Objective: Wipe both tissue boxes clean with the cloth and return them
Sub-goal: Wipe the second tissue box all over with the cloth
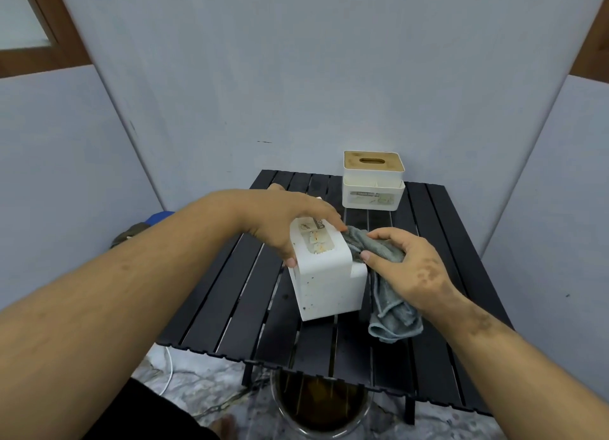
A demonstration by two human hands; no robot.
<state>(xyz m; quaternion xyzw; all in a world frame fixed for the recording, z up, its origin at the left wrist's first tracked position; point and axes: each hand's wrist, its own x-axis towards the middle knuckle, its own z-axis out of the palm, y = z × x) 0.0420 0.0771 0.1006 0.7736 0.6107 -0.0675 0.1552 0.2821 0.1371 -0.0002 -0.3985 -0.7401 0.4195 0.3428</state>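
**Tissue box on its side, cloth against its right face**

At far left, on the floor by the wall, a blue-and-olive bundle (145, 228), too blurred to name. Nearer, a white cable (168, 370) trailing over the pale marbled floor beside the front left corner of the black slatted table (230, 301).

Left hand (290, 222) draped over the upper left of the near tissue box (324, 274), fingers curled down around its top edge and thumb against its left side, gripping it. Box white, tipped onto its side near the middle of the table, label panel with faded pictures facing up, small dark specks on the near face.

Just right of that box, a grey cloth (392, 317), bunched at its upper end and pressed against the box's right face, lower end hanging loose down to the slats. Right hand (408, 265) closed on the bunched part, thumb and fingers pinching the fabric, thumb tip close to the box's edge. Dark blotches on the back of this hand and along the wrist.

Behind and to the right, at the table's far edge close to the wall, the second tissue box (374, 182): upright, white, with a wooden lid and an oval slot, a label on its front face, well apart from both hands.

Below the front edge of the table, a round container (323, 406) of brownish, murky liquid on the floor, partly hidden by the slats.
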